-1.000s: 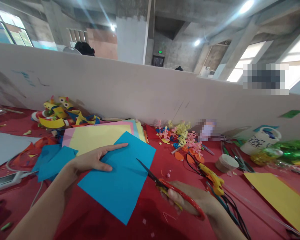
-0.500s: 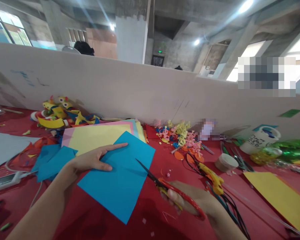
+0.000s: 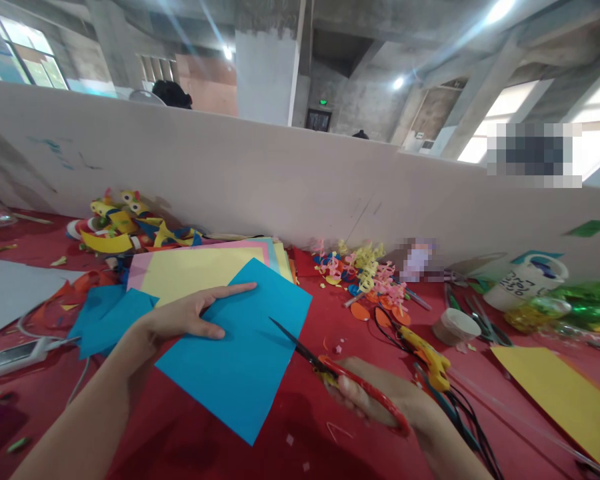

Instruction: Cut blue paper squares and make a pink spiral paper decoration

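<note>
A square sheet of blue paper is held up at a slant above the red table. My left hand grips its left part, with thumb and forefinger stretched over the top face and the other fingers hidden. In my right hand is a pair of scissors with red and yellow handles, fingers wrapped around them. One dark blade lies across the sheet's right edge, its tip pointing toward the middle; whether the other blade is under the paper, I cannot tell.
Behind the sheet lies a stack of coloured paper. More blue pieces are at left. A yellow glue gun, a small cup and yellow paper lie at right. Curly paper bits sit before the white partition.
The camera view has shifted slightly, moving the background a little to the right. Less of the scissors' yellow handle shows below my right hand. The blue sheet and my left hand stay nearly still.
</note>
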Demonstrator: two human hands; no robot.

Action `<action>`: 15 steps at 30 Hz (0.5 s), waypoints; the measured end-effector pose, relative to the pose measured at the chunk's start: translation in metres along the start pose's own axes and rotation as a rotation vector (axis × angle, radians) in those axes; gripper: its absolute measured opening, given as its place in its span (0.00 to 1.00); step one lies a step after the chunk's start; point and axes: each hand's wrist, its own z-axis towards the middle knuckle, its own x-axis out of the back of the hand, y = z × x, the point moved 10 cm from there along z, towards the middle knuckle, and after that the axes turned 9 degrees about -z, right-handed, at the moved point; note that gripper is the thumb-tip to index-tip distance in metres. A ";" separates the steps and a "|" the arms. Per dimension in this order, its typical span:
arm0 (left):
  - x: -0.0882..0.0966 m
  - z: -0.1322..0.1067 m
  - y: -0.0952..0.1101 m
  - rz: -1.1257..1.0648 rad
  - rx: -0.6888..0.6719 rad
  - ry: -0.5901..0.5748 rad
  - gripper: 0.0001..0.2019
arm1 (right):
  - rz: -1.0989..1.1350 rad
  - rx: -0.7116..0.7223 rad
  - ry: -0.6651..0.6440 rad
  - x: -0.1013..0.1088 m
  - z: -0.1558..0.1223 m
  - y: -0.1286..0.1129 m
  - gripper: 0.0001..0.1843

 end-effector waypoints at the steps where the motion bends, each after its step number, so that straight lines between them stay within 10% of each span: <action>1: 0.000 0.000 0.000 0.002 0.000 -0.001 0.39 | 0.001 0.002 0.005 0.001 0.000 -0.001 0.33; 15: -0.001 -0.003 0.003 0.037 -0.022 -0.026 0.39 | -0.114 0.052 0.007 -0.002 0.003 0.005 0.34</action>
